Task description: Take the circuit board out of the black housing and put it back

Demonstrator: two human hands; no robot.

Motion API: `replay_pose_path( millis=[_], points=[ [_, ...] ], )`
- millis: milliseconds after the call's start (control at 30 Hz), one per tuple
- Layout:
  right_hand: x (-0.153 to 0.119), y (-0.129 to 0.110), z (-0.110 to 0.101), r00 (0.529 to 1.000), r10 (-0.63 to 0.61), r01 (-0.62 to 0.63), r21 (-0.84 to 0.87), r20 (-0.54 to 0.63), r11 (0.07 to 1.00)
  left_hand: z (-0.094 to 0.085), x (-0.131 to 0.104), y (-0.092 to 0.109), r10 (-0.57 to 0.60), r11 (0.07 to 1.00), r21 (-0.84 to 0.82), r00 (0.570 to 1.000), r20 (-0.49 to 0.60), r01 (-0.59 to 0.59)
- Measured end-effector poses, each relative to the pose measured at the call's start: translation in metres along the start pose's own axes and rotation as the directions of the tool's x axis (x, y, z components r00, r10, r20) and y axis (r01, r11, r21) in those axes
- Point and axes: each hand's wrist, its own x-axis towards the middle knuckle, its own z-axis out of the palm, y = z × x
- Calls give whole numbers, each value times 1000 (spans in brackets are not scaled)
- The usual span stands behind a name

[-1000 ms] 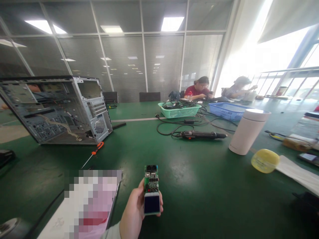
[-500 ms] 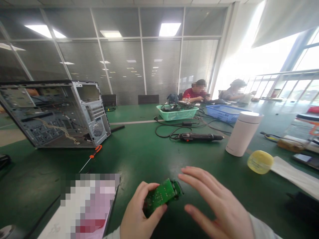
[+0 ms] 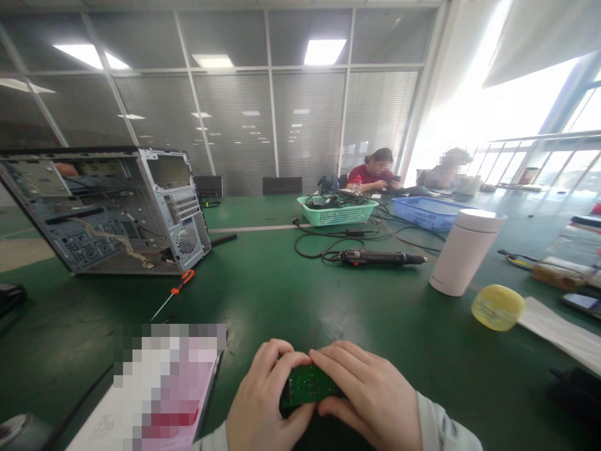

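Between both hands, low at the middle of the view, is a small green circuit board (image 3: 310, 384). My left hand (image 3: 267, 391) grips its left end, the thumb along the lower edge and the fingers over the top. My right hand (image 3: 370, 391) closes on its right end, fingers above and thumb below. The palms and fingers hide both ends of the board. To the left of my hands lies a flat item (image 3: 188, 376), mostly blurred out. Farther up, an orange-handled screwdriver (image 3: 182, 282) rests on the table.
An open computer case (image 3: 188, 241) stands at left. Beyond the hands lie a corded electric screwdriver (image 3: 380, 258), a green basket (image 3: 338, 216) of cables and a blue basket (image 3: 422, 219). At right are a white tumbler (image 3: 462, 257) and a yellow container (image 3: 498, 308). People sit at the far side.
My right hand, apart from the board and spread before, has moved left and closed on its right end. The board is turned more level and lower between the hands.
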Motion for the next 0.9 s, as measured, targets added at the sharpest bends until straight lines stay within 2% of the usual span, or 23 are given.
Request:
replay_pose_path(
  millis=[133,200,267,333,367,400,433,467,533,600,667,700,767,800,833,867,900],
  points=[
    [-3,2,6,977,-34,44,38,-213,998,1,-2,-3,59,998,-10,993,-100,-60],
    [-5,3,9,955,-34,38,7,-295,999,3,-3,-7,32,998,-44,988,-151,-39],
    [-6,3,8,952,-7,15,23,-307,1000,6,-4,-10,-34,994,-112,985,-169,15],
    [-6,2,5,950,129,-87,157,-285,984,8,-5,-12,-103,979,-194,982,-159,71],
    [-5,2,3,940,245,-176,277,-237,945,9,-5,-13,-133,968,-230,980,-145,98],
    [-5,2,2,917,367,-274,422,-157,864,9,-5,-13,-158,958,-261,979,-127,121],
    [-4,3,0,880,472,-365,572,-45,734,9,-5,-13,-179,948,-285,978,-108,142],
    [-3,4,0,833,545,-443,701,92,559,9,-5,-12,-197,940,-302,976,-90,162],
    [-3,6,0,729,592,-524,836,343,161,8,-5,-11,-221,930,-314,973,-69,189],
    [-3,7,1,609,607,-526,833,510,-172,7,-4,-10,-240,926,-314,969,-67,208],
    [-2,7,-2,496,610,-466,782,619,-414,6,-4,-8,-262,918,-323,964,-53,231],
    [-2,6,-5,445,603,-426,749,662,-507,6,-5,-7,-274,911,-331,961,-43,245],
    [-4,6,-15,343,595,-375,687,727,-623,5,-5,-4,-289,899,-352,957,-23,262],
    [-9,9,-21,296,618,-370,684,728,-629,4,-5,-2,-283,893,-368,959,-16,258],
    [-16,13,-28,253,674,-385,711,695,-588,2,-4,0,-268,889,-387,963,-7,244],
    [-27,20,-36,230,747,-429,754,624,-497,1,-3,3,-243,884,-409,970,7,224],
    [-41,29,-44,226,832,-490,797,507,-352,-2,-1,6,-209,879,-433,977,26,200]
  ],
)
